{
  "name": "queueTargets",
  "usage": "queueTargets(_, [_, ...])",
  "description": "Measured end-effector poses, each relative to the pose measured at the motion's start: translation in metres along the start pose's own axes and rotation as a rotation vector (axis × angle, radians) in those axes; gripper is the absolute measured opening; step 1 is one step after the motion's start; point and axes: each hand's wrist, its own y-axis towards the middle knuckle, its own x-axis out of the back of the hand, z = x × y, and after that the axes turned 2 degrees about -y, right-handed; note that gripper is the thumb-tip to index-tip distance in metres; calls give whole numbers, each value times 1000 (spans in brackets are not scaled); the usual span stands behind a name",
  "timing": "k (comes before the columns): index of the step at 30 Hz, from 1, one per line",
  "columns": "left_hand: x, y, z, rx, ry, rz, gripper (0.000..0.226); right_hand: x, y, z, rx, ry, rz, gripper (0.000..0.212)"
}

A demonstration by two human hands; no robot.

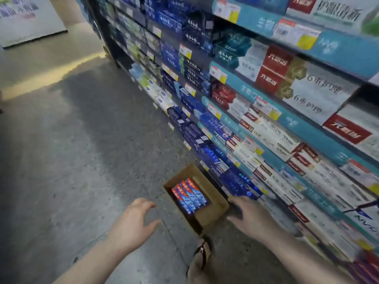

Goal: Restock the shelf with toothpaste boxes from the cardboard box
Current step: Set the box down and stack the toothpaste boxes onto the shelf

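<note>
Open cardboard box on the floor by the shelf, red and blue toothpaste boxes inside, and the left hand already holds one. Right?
Not quite. In the head view the left hand is empty and open. The rest stands: cardboard box on the floor, toothpaste boxes inside.

A grey speckled floor [82, 150] bears an open cardboard box [213, 203] beside the stocked shelf [307, 128].

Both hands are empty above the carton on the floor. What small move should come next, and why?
Probably lower the right hand into the open cardboard box and grip one red-and-blue toothpaste box. Neither it nor the left hand holds stock yet.
</note>
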Motion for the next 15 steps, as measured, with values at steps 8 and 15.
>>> queueTargets(8, [1, 151, 8, -73, 16, 37, 76, 14, 132, -12, -43, -47, 73, 54])
queueTargets(15, [-49, 254, 42, -184, 40, 162, 67, -43, 227, -39, -172, 18, 66, 56])
